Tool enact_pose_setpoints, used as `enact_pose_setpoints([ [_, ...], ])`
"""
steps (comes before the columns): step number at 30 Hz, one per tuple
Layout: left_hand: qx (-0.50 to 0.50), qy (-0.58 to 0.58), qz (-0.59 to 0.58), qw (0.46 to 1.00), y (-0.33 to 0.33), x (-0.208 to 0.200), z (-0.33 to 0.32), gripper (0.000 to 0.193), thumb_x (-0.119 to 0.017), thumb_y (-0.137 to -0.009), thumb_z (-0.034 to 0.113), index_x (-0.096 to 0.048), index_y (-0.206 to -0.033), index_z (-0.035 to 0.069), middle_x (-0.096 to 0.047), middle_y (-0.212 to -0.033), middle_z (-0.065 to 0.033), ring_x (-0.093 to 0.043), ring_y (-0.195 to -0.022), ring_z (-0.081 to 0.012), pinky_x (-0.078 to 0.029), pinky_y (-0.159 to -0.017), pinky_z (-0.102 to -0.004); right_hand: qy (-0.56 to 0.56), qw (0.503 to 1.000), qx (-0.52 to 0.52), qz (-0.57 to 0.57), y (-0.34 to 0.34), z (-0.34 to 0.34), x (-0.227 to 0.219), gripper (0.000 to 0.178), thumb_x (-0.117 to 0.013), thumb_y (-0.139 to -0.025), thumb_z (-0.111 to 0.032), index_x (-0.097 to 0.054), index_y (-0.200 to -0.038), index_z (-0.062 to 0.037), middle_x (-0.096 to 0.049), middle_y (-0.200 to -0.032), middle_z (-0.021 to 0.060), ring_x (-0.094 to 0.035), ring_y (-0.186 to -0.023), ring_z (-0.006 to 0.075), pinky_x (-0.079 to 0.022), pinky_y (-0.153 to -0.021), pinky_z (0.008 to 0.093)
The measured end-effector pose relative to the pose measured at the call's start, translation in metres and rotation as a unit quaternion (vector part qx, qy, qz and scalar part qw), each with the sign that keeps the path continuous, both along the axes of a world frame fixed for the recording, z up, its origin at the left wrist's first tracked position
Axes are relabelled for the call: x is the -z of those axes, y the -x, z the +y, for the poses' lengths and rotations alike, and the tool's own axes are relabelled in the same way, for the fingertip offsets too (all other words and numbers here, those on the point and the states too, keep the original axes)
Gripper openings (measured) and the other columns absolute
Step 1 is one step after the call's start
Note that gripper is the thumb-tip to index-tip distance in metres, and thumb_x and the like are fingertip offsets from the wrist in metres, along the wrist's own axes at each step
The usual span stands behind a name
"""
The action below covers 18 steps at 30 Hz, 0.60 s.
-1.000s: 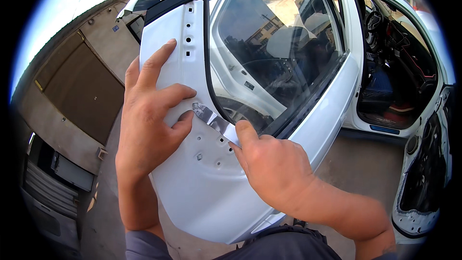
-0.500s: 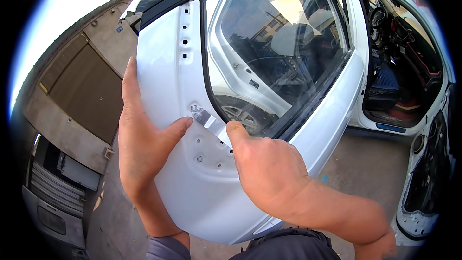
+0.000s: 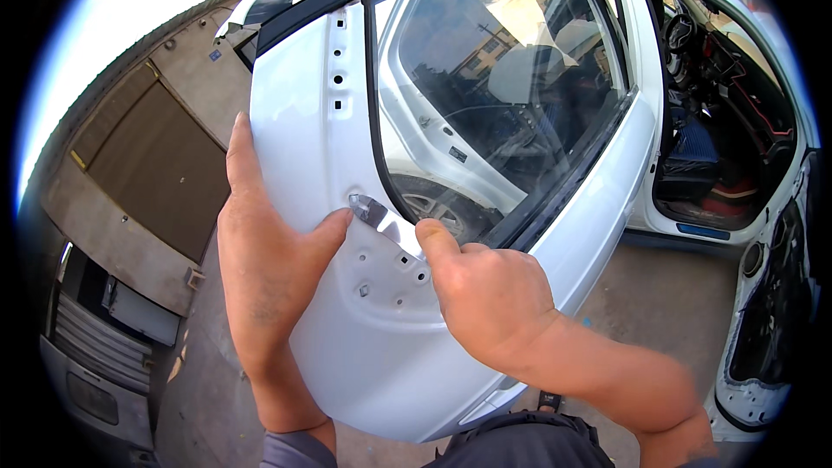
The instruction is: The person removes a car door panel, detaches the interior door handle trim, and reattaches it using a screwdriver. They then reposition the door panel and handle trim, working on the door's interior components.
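A white car door [image 3: 390, 381] stands open in front of me, its black-edged window [image 3: 485, 95] at the upper right. My left hand [image 3: 269, 269] is around the door's outer edge. Its index finger points up along that edge, the thumb lies on the panel, and the other fingers are hidden. In my closed right hand [image 3: 490, 295] is a flat, shiny metal pry tool [image 3: 390, 228], its grip end covered by my fingers. The tool's far tip meets the panel at a small raised spot, close to my left thumb. Small holes dot the panel around it.
To the right, the car's front doorway [image 3: 724, 113] stands open, with a stripped door [image 3: 767, 295] at the far right. A wheel [image 3: 433, 208] shows through the glass. On the left are a building wall [image 3: 199, 61], a brown door [image 3: 152, 165] and stacked metal parts [image 3: 104, 338].
The door and both hands have shifted slightly right and down in the picture. The tool's tip stays at the same spot on the panel. A small dark object now shows below my right forearm.
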<state>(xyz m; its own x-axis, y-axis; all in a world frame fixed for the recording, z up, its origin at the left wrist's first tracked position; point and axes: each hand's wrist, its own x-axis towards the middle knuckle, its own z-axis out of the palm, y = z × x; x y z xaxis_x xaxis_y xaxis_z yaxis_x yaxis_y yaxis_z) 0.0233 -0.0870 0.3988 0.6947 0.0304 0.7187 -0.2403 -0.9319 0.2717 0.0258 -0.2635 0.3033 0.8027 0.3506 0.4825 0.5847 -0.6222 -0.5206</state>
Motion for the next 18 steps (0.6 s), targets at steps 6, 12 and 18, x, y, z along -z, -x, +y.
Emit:
enact_pose_setpoints([
  [6,-0.047,0.006,0.016,0.999,-0.001,-0.006,-0.019,0.086,-0.089,-0.067,0.013,-0.042,-0.136,-0.007,-0.071,-0.097,-0.0269,-0.072,-0.091,-0.0409,-0.056,-0.082,-0.0418,-0.032,0.999,-0.002,-0.031,-0.007,-0.001,0.011,0.044,-0.062,-0.086,-0.005,-0.058,-0.129,0.0008,-0.062,-0.063,0.0112,-0.065,-0.055,0.0320,-0.052,-0.050,0.0434],
  [12,-0.089,0.020,0.035,0.995,-0.002,-0.007,-0.020,0.080,-0.091,-0.067,0.017,-0.045,-0.130,-0.005,-0.071,-0.094,-0.0253,-0.072,-0.090,-0.0414,-0.056,-0.083,-0.0424,-0.024,0.999,0.011,-0.026,-0.005,0.001,0.009,0.041,-0.064,-0.087,-0.006,-0.059,-0.127,0.0016,-0.064,-0.066,0.0125,-0.065,-0.057,0.0337,-0.051,-0.051,0.0432],
  [18,-0.102,-0.025,-0.011,0.994,-0.002,0.000,-0.018,0.089,-0.092,-0.067,0.020,-0.045,-0.139,0.001,-0.065,-0.119,-0.0228,-0.067,-0.106,-0.0355,-0.054,-0.091,-0.0422,-0.068,0.996,-0.019,-0.046,-0.013,0.002,0.021,0.046,-0.062,-0.083,-0.003,-0.057,-0.129,0.0020,-0.068,-0.069,0.0140,-0.071,-0.063,0.0337,-0.057,-0.056,0.0430],
])
